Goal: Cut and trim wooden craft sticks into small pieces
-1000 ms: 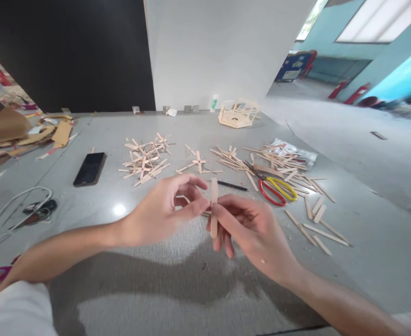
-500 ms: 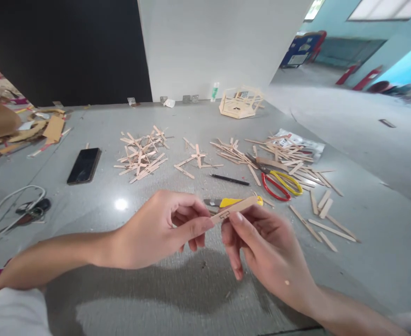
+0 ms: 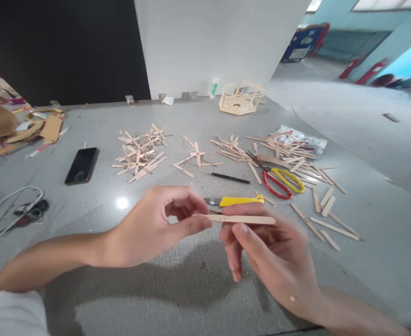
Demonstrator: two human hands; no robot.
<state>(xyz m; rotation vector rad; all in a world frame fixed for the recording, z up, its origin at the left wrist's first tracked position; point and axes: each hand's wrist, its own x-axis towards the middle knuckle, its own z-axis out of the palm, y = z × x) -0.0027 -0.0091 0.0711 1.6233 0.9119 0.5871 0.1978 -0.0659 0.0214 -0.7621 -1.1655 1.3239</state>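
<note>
My left hand [image 3: 159, 224] and my right hand [image 3: 268, 252] meet over the grey floor and hold one flat wooden craft stick [image 3: 240, 219] between them. The stick lies level, its left end pinched by my left thumb and fingers. Its middle rests on my right fingers. Just behind the stick lies a yellow utility knife [image 3: 235, 201] on the floor.
Piles of craft sticks [image 3: 138, 156] and more sticks [image 3: 289, 156] are spread ahead, with red-and-yellow scissors [image 3: 282, 182], a black pen [image 3: 230, 178] and a phone [image 3: 82, 165]. A stick-built frame [image 3: 241, 99] and glue bottle [image 3: 214, 88] stand by the wall. Cardboard scraps [image 3: 23, 126] lie far left.
The stick has turned from upright to level between my hands. My view has dropped a little, and the yellow knife has come into sight behind my fingers.
</note>
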